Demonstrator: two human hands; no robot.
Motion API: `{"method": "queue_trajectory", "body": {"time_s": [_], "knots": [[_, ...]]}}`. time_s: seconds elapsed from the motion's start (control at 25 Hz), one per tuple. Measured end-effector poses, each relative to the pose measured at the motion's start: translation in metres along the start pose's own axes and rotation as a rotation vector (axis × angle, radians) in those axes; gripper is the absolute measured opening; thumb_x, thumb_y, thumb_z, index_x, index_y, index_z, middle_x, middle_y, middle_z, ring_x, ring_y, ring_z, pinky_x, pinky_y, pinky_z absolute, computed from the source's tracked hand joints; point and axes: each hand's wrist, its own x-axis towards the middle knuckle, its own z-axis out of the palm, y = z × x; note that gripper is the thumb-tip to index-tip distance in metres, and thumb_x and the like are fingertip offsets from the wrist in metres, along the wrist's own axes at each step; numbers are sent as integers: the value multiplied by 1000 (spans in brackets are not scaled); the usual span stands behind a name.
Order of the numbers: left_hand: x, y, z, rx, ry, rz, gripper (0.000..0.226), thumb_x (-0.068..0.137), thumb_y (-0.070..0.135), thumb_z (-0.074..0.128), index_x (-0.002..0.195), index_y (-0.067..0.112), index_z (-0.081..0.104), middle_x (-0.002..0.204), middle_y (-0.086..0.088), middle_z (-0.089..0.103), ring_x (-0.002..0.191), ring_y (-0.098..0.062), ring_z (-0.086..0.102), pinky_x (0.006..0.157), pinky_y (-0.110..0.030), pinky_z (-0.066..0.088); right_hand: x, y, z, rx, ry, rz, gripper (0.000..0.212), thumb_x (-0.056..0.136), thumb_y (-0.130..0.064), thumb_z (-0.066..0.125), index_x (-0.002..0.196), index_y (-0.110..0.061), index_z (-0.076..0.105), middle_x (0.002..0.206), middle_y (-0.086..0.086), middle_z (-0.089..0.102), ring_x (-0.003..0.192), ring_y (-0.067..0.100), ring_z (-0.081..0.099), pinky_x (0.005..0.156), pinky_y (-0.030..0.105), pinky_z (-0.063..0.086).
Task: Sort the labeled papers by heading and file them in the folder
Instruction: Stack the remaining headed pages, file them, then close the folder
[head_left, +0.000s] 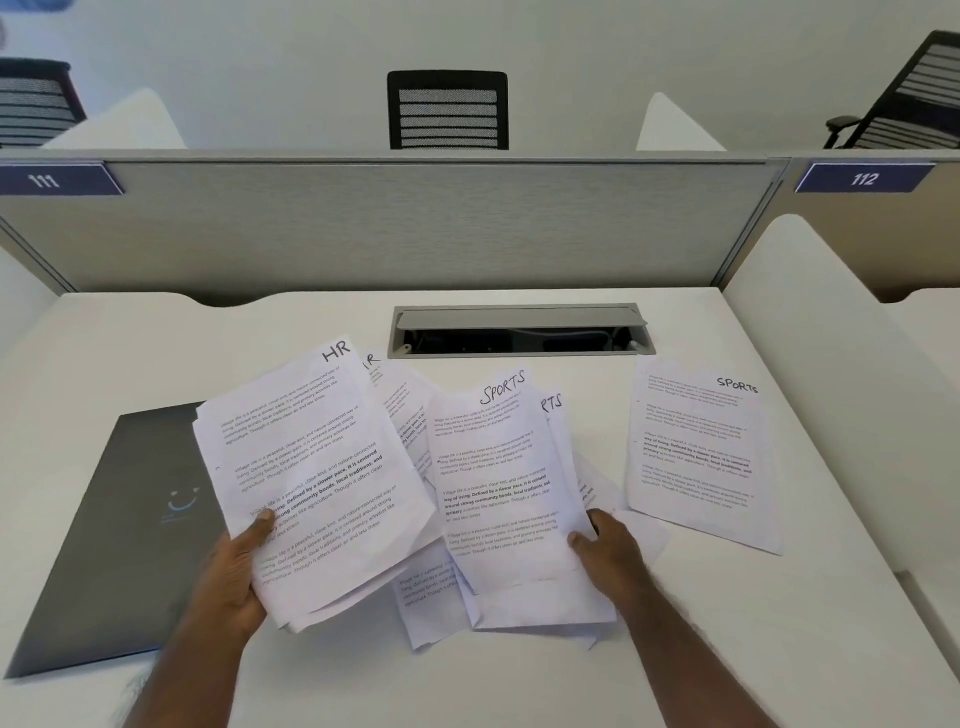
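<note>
Right now the grey folder (114, 519) lies closed on the desk (727, 649) just outside my left hand (234, 566), partly under the sheets that hand holds. My left hand is closed around the lower edge of the HR stack (306, 478), thumb pressed on the top page, the other fingers hidden underneath; more sheets, one also seemingly headed HR, fan out behind it. Between my hands sits a loose overlapping pile (441, 587) resting on the desk. My right hand (608, 551) pinches the lower right side of the SPORTS sheet (498, 493), thumb on top, fingers curled behind, with a second sheet just behind it whose heading reads only as "RTS". Beyond that hand, well apart, a single SPORTS page (696, 457) lies flat by itself.

I judge the sorting is partway done. To do this step well, I should keep my left grip firm so the HR pages stay squared, lift the pinched sheet clear of the pile without dragging its neighbours, read each heading before placing, and lay it squarely on the lone page to my right.
</note>
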Motion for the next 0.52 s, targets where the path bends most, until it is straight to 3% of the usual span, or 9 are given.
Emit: {"method": "queue_trajectory", "body": {"time_s": [0.12,0.28,0.36,0.44,0.52], "knots": [[0,2,1,0,-4,16,43,97,12,56,140,15,54,137,-14,62,115,-29,64,82,-48,59,-5,-6,-4,179,-79,-68,35,90,-17,62,125,-11,60,114,-3,61,107,20,57,95,30,45],[1,-1,5,-1,-28,5,43,98,12,55,140,16,55,137,-13,62,117,-30,63,84,-49,58,-12,-10,15,131,-177,-126,30,89,-25,64,118,-17,62,112,-4,65,105,18,61,92,30,48],[2,-2,4,1,-34,0,44,97,11,55,140,17,55,138,-14,61,124,-34,59,87,-52,57,-10,-11,15,87,19,-168,30,88,-30,65,117,-24,61,111,-3,61,108,19,59,89,30,45],[3,-4,0,11,-33,-6,44,96,11,56,140,17,55,138,-15,61,126,-38,57,88,-55,56,-2,-9,3,-171,255,-225,43,88,-34,62,129,-29,52,130,-1,52,123,23,48,98,38,42],[2,-5,-2,33,-32,-17,44,96,11,57,139,16,56,136,-16,62,124,-39,59,86,-56,56,10,-4,-10,-474,267,-172,66,89,-43,58,147,-28,30,153,0,31,140,24,30,106,45,35]]}}
